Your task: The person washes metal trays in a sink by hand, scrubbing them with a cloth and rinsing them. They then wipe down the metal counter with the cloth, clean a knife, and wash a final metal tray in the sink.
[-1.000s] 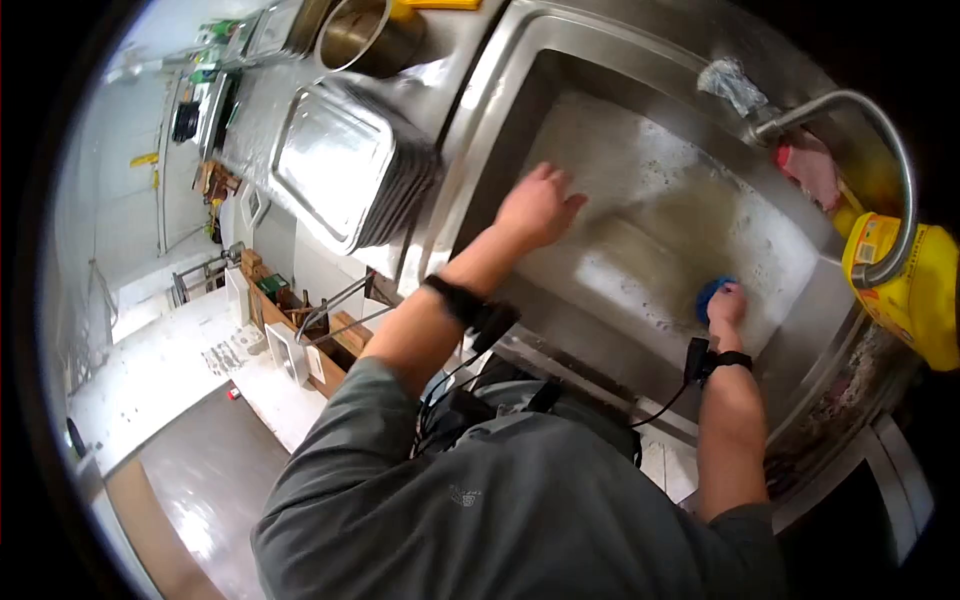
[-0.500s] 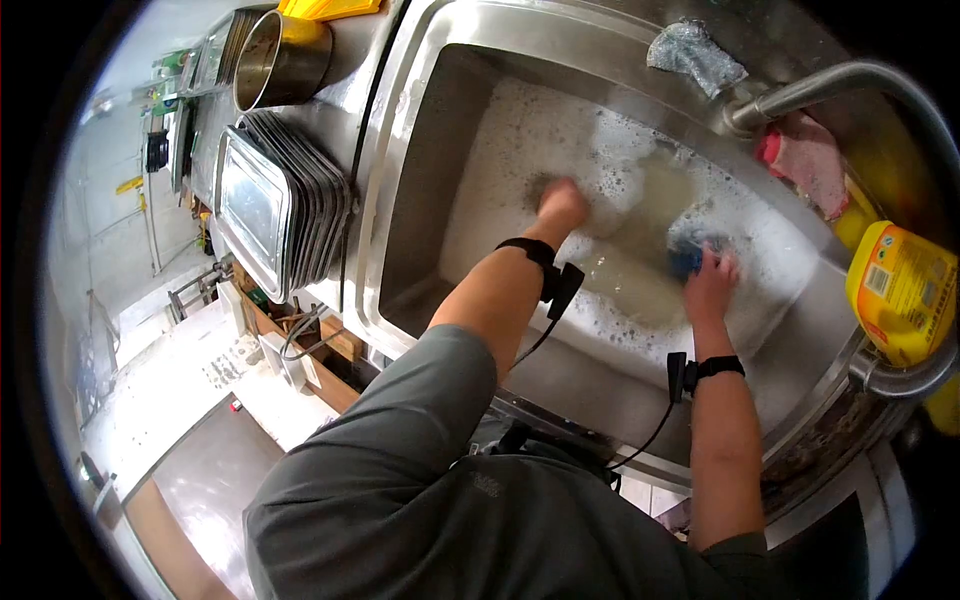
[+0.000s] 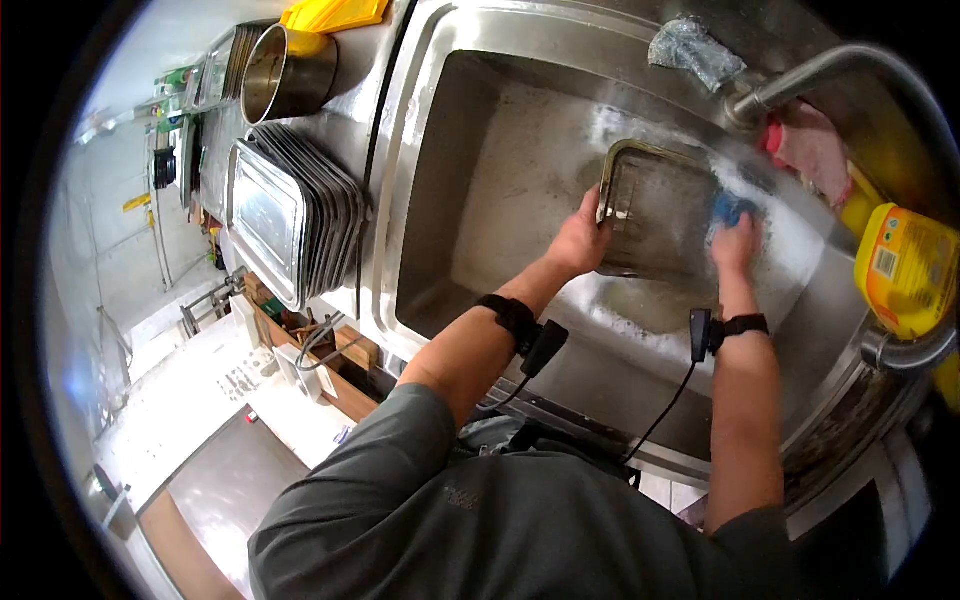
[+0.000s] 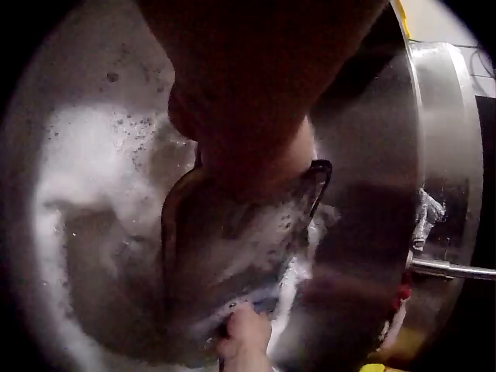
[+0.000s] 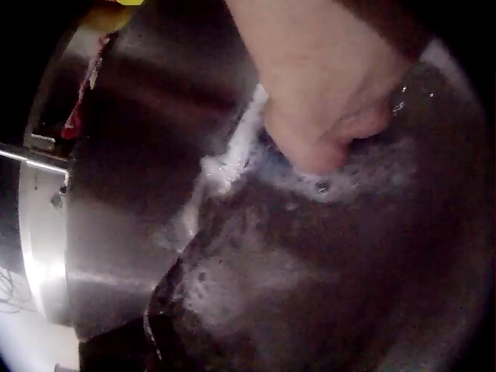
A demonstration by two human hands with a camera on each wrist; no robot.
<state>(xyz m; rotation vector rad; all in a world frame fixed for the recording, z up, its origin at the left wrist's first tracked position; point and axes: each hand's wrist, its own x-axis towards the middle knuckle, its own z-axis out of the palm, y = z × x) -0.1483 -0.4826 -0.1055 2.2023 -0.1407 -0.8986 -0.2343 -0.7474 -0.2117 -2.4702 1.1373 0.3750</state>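
Observation:
In the head view my left hand point(image 3: 583, 240) grips the near-left rim of a rectangular metal tray point(image 3: 650, 215), thumb over the edge. The tray sits tilted in the soapy water of a steel sink point(image 3: 455, 130), its far end among the suds. My right hand point(image 3: 735, 248) holds a blue scrubber point(image 3: 733, 207) against the tray's right end. From the right wrist, that hand point(image 5: 318, 116) shows curled fingers over foam, with the scrubber mostly hidden under them. The left wrist view shows the tray point(image 4: 232, 240) running from one hand to the other.
Left of the sink stands a stack of metal trays point(image 3: 275, 225), with a steel pot point(image 3: 285, 75) behind it. The curved faucet point(image 3: 820, 75), a crumpled silvery cloth point(image 3: 697, 55), pink gloves point(image 3: 810, 150) and a yellow bottle point(image 3: 905, 270) line the back and right side.
My left hand went down into the suds, then came up holding the tray by its rim. My right hand moved with the blue scrubber from the foam onto the tray.

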